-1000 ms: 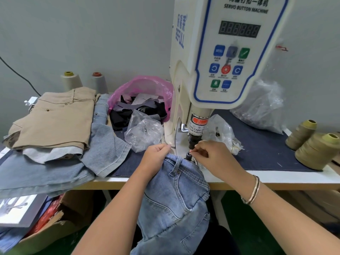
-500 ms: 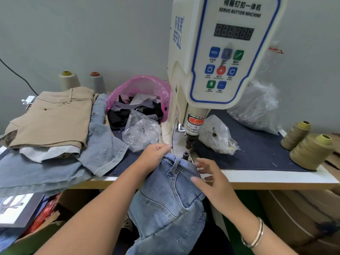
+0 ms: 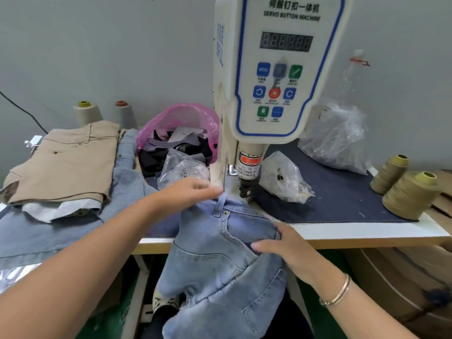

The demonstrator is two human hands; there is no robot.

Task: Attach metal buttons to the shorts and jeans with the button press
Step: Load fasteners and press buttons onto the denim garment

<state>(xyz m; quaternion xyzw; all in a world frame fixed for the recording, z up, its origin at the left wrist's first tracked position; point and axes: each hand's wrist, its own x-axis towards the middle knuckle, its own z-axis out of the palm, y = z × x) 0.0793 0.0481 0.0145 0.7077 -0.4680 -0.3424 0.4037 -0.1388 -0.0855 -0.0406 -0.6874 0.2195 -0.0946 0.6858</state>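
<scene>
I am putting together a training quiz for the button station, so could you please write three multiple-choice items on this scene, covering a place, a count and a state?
1. Where does the pink plastic bag of fabric scraps sit?
A. left of the button machine
B. right of it
C. on the floor

2. How many olive thread cones stand at the table's right end?
A. one
B. two
C. four

3. What is the right hand doing?
A. pressing a panel key
B. gripping the light blue jeans
C. holding a thread cone

Answers:
1 A, the bag lies on the table against the machine's left side.
2 B, two cones stand side by side there.
3 B, its fingers curl round a fold of denim near the table edge, while the blurred left hand reaches over the waistband.
</scene>
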